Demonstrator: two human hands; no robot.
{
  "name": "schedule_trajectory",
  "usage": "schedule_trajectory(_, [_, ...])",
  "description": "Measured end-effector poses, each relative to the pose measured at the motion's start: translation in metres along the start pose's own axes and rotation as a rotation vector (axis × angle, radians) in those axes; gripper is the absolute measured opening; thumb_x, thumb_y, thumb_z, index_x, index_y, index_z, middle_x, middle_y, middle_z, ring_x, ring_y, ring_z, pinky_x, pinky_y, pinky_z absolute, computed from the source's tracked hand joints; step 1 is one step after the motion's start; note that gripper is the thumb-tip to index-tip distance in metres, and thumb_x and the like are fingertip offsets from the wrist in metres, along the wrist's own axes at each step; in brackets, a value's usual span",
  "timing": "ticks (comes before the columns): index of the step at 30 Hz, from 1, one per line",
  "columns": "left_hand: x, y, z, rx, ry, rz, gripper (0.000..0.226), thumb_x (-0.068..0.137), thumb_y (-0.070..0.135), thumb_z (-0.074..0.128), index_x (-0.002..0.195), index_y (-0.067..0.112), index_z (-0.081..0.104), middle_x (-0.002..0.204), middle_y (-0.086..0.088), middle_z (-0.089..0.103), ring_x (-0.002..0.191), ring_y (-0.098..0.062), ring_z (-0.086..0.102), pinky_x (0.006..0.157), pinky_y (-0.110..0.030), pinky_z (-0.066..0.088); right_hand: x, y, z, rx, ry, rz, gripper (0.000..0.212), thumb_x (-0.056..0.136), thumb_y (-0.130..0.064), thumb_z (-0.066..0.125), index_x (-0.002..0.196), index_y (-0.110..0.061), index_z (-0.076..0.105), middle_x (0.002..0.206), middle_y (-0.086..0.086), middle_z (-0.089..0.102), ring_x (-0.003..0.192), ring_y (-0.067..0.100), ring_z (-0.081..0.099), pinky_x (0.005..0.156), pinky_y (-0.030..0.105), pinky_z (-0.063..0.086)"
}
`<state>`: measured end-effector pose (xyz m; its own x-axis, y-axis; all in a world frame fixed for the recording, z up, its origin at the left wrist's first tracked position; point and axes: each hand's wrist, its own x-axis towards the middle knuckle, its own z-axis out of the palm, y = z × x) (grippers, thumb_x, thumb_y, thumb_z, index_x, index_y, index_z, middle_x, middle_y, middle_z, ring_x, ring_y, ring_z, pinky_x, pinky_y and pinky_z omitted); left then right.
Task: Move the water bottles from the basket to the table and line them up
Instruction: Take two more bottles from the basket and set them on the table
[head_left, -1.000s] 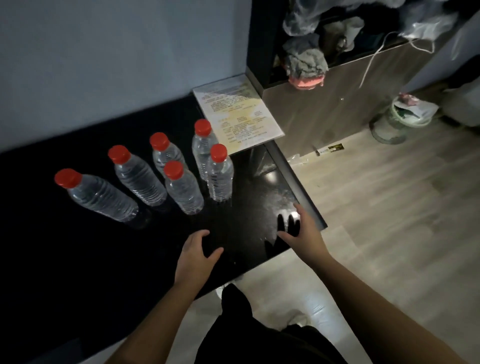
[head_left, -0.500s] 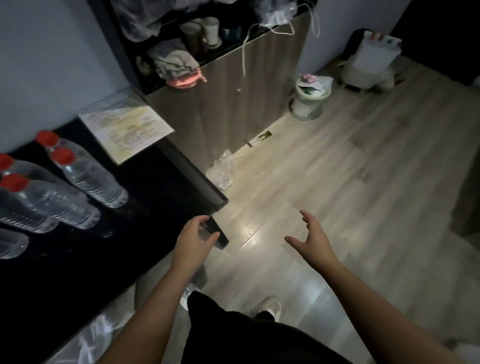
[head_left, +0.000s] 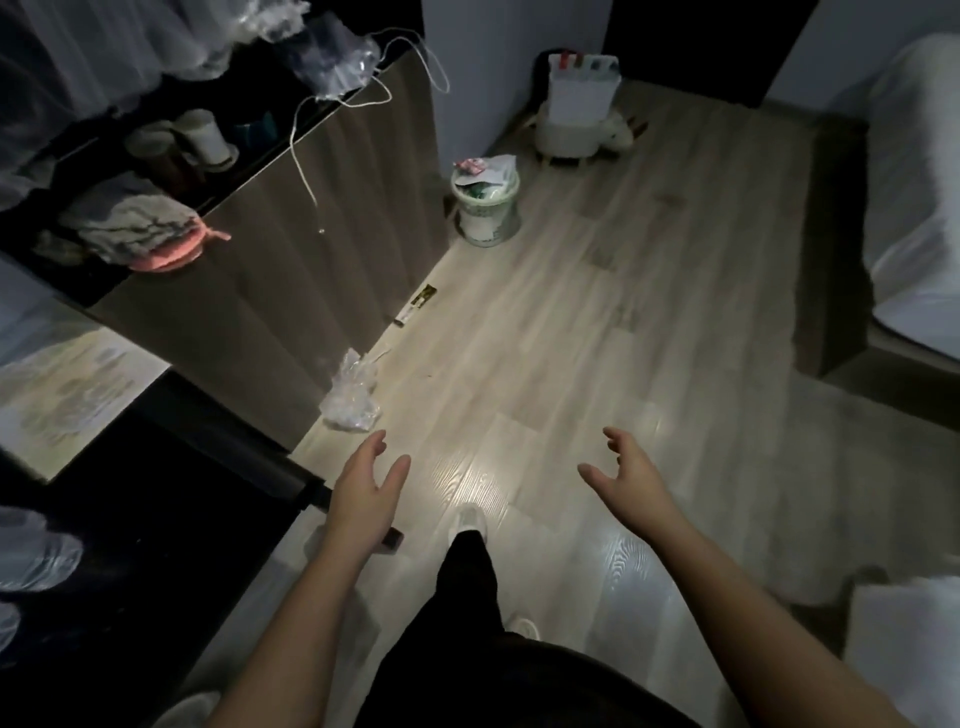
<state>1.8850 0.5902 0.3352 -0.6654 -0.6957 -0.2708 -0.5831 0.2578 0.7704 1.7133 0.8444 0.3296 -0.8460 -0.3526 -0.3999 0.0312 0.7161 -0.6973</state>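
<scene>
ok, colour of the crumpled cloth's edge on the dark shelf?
Pinkish-red rim on the grey crumpled cloth; head view.

left hand (head_left: 363, 491) and right hand (head_left: 631, 475) outstretched, fingers spread, holding nothing.

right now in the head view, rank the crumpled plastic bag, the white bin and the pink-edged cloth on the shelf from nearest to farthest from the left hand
Measured from the left hand:
1. Crumpled plastic bag, on the floor just ahead of the fingertips, by the cabinet base.
2. Pink-edged cloth, up on the dark shelf, ahead and to the left.
3. White bin, on the floor at the cabinet's far end, ahead and slightly right.
</scene>
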Motion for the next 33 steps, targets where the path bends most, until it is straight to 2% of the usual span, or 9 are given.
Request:
schedule_trajectory(5, [0.071, 0.028, 0.024, -0.012, -0.078, -0.015, 0.049, 0.096, 0.038, 0.053, 0.142, 0.021, 0.043, 0.141, 0.002, 0.051, 0.129, -0.016, 0.046, 0.098, -0.027, 0.035, 0.054, -0.007, -0.024, 0.004, 0.003, 0.074, 0.071, 0.088, -0.028, 0.067, 0.148, -0.017, 0.031, 0.15, 0.01, 0.039, 0.137, 0.025, 0.039, 0.107, 0.038, 0.037])
schedule_trajectory(12, [0.202, 0.083, 0.04, -0.006, -0.226, -0.01, 0.043, 0.096, 0.036, 0.054, 0.135, 0.019, 0.049, 0.136, -0.001, 0.055, 0.125, -0.013, 0.049, 0.102, -0.028, 0.037, 0.167, -0.053, -0.055, 0.022, 0.026, 0.152, 0.068, 0.089, -0.027, 0.066, 0.147, -0.016, 0.031, 0.15, 0.01, 0.039, 0.137, 0.025, 0.039, 0.106, 0.038, 0.038])
schedule_trajectory(16, [0.28, 0.125, 0.037, 0.042, -0.316, 0.047, 0.039, 0.094, 0.037, 0.056, 0.129, 0.021, 0.054, 0.123, 0.001, 0.061, 0.118, -0.014, 0.056, 0.098, -0.029, 0.042, 0.223, -0.085, -0.068, 0.063, 0.06, 0.164, 0.068, 0.089, -0.027, 0.066, 0.147, -0.017, 0.032, 0.148, 0.009, 0.04, 0.135, 0.023, 0.04, 0.104, 0.036, 0.037])
schedule_trajectory(19, [0.332, 0.158, 0.04, 0.114, -0.364, 0.114, 0.04, 0.095, 0.035, 0.056, 0.131, 0.017, 0.053, 0.126, -0.001, 0.061, 0.119, -0.016, 0.056, 0.097, -0.026, 0.04, 0.26, -0.102, -0.075, 0.106, 0.088, 0.182, 0.067, 0.089, -0.028, 0.066, 0.146, -0.017, 0.033, 0.148, 0.009, 0.041, 0.135, 0.024, 0.041, 0.104, 0.036, 0.038])
schedule_trajectory(27, [0.406, 0.213, 0.069, 0.089, -0.381, 0.133, 0.041, 0.096, 0.036, 0.054, 0.133, 0.019, 0.051, 0.132, 0.0, 0.057, 0.119, -0.012, 0.053, 0.1, -0.026, 0.038, 0.343, -0.116, -0.101, 0.144, 0.083, 0.225, 0.068, 0.089, -0.027, 0.067, 0.146, -0.018, 0.033, 0.148, 0.009, 0.04, 0.136, 0.024, 0.04, 0.106, 0.037, 0.038])
schedule_trajectory(33, [0.463, 0.261, 0.12, 0.036, -0.35, 0.112, 0.037, 0.097, 0.03, 0.053, 0.131, 0.014, 0.052, 0.124, 0.003, 0.057, 0.112, -0.008, 0.051, 0.094, -0.021, 0.035, 0.436, -0.115, -0.142, 0.152, 0.077, 0.22, 0.067, 0.089, -0.026, 0.068, 0.146, -0.016, 0.034, 0.148, 0.009, 0.041, 0.136, 0.024, 0.04, 0.104, 0.034, 0.037])
